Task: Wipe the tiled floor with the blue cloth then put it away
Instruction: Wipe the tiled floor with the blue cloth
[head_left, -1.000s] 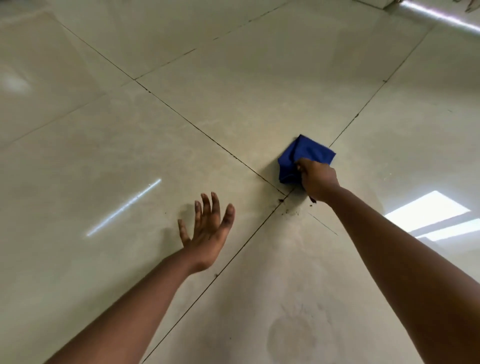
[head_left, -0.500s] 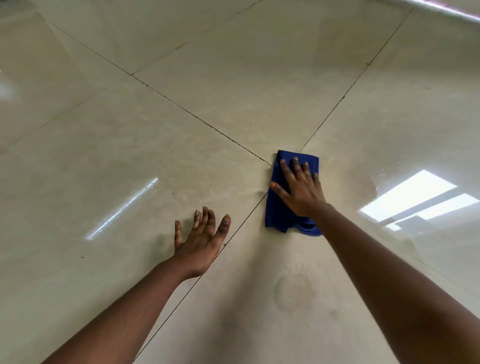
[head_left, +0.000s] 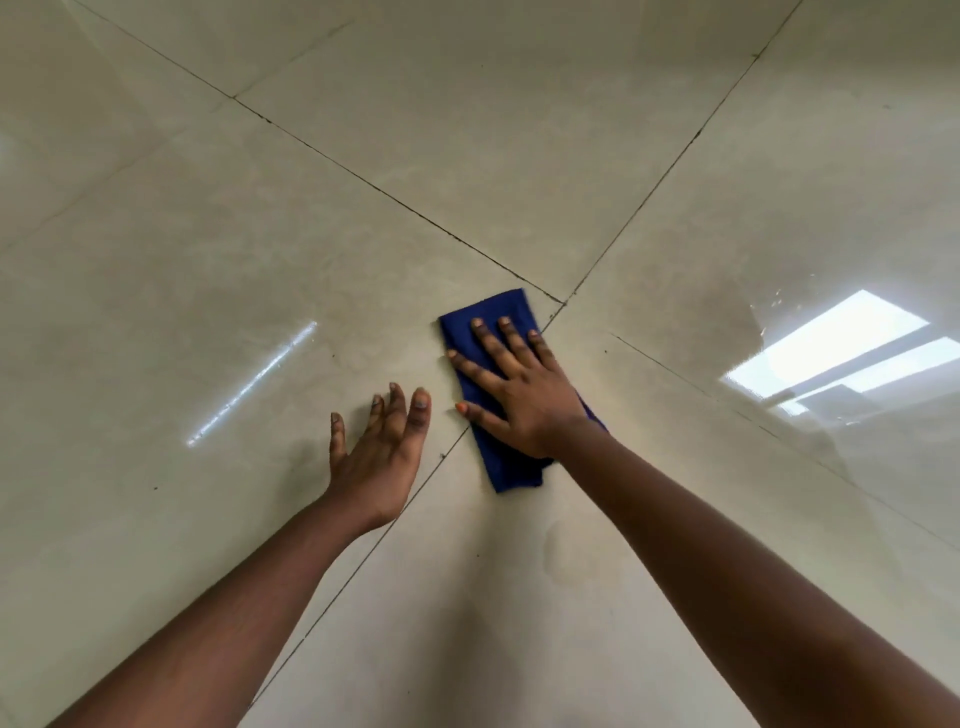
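Right hand (head_left: 524, 395) is flat on the blue cloth (head_left: 506, 467), fingers spread, palm pressing down rather than gripping anything. The cloth is folded into a long strip on the tiled floor (head_left: 156, 260), its far end just short of where the grout lines cross (head_left: 563, 302). Left hand (head_left: 382, 457) sits just beside the cloth's left edge, fingers loose, holding nothing. Window glare (head_left: 831, 353) well off to the cloth's right.

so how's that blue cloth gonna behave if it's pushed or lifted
The blue cloth lies folded and flat under the right hand, so it would probably droop if lifted. On the glossy tiled floor it likely slides easily. It looks thin, so probably light.
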